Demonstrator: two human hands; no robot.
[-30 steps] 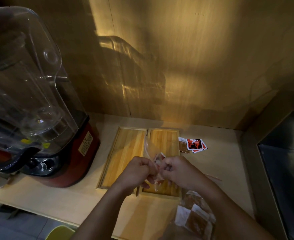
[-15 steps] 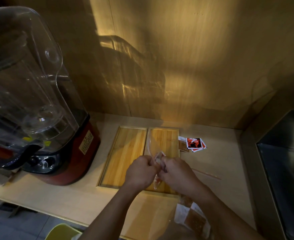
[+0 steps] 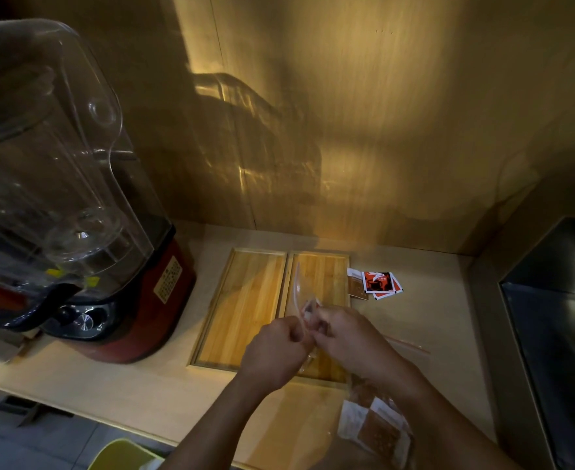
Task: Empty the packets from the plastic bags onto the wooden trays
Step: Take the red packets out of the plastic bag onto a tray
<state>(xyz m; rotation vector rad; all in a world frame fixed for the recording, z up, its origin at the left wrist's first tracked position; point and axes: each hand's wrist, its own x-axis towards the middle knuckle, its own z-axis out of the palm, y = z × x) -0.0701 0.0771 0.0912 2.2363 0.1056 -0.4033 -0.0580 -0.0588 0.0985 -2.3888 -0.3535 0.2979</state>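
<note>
Bag (image 3: 299,296), clear plastic, is up over the right tray (image 3: 326,269). Your left hand (image 3: 274,347) and right hand (image 3: 345,335) meet at it, fingers curled and pinching the plastic between them. Contents are too blurred to count. Left tray (image 3: 242,307) sits flush against the right one. Loose packets (image 3: 377,283) lie on the counter (image 3: 143,395), just right of the right tray. Second bag (image 3: 377,429), holding packets, lies at the front edge beneath your right forearm. Blender (image 3: 75,215) stands far left.

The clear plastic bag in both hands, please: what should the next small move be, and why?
Probably pull its mouth apart: the left hand and right hand both pinch the plastic bag at its top, over the right wooden tray, which looks bare.
</note>
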